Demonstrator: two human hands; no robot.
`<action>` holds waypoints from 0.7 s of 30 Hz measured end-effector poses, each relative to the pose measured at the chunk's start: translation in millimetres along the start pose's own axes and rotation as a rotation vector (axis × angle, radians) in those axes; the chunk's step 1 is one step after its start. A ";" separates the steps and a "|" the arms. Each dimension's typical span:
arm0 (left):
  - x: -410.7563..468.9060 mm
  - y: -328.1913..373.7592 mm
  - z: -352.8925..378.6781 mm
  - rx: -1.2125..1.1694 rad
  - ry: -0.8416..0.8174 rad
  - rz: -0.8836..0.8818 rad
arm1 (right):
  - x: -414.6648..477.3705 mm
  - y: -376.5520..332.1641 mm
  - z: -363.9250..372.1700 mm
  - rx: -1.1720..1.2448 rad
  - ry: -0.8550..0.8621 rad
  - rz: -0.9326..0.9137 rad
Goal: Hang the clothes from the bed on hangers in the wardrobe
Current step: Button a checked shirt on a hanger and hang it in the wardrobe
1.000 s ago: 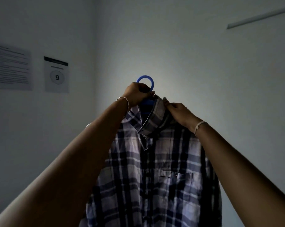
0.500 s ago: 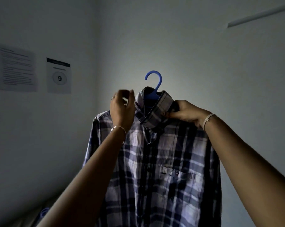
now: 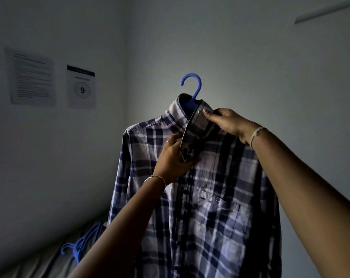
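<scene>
A blue and white plaid shirt (image 3: pixel 206 207) hangs on a blue plastic hanger (image 3: pixel 192 87) held up in front of me; only the hook and neck of the hanger show above the collar. My right hand (image 3: pixel 228 123) pinches the right side of the collar, thumb on top. My left hand (image 3: pixel 174 157) grips the front placket just below the collar tip, fingers curled into the fabric. The wardrobe is not in view.
Several spare blue hangers (image 3: pixel 79 245) lie on the grey bed (image 3: pixel 39 263) at the lower left. Two printed sheets (image 3: pixel 80 87) are stuck on the left wall. A white wall stands behind the shirt.
My left hand let go of the hanger neck and dropped to the placket below the collar. The shirt's left shoulder settled over the hanger, and the hook now stands free.
</scene>
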State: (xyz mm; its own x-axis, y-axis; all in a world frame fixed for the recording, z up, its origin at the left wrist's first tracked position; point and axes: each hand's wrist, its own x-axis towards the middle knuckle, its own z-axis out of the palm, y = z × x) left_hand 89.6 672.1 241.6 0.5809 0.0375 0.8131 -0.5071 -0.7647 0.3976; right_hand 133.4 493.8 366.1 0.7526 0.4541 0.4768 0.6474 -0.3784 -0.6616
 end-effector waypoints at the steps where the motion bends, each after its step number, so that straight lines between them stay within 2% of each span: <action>1: 0.9 -1.5 1.0 -0.080 0.073 -0.016 | 0.7 -0.7 -0.4 0.005 0.006 0.011; 5: 14.2 6.5 -3.9 -0.376 0.249 -0.217 | 3.7 0.6 -1.6 0.024 0.004 0.011; 10: 30.4 10.1 -14.2 -0.537 0.248 -0.271 | 5.5 1.4 -3.9 0.064 -0.019 0.055; 13: 32.3 9.8 -14.6 -0.489 0.317 -0.261 | 3.7 -0.1 -4.1 0.116 -0.078 0.017; 18: 28.3 -3.5 -13.3 -0.378 0.398 -0.283 | 2.2 2.0 -5.8 0.050 -0.145 -0.077; 21: 36.2 -5.8 -16.2 -0.241 0.447 -0.277 | 10.9 11.5 -1.4 -0.024 -0.062 -0.144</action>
State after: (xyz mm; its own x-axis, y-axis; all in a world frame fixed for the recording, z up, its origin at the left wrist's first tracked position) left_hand 103.3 688.3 275.6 0.4142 0.5235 0.7446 -0.5358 -0.5211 0.6644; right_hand 149.2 493.3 364.5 0.6434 0.5537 0.5286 0.7513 -0.3243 -0.5748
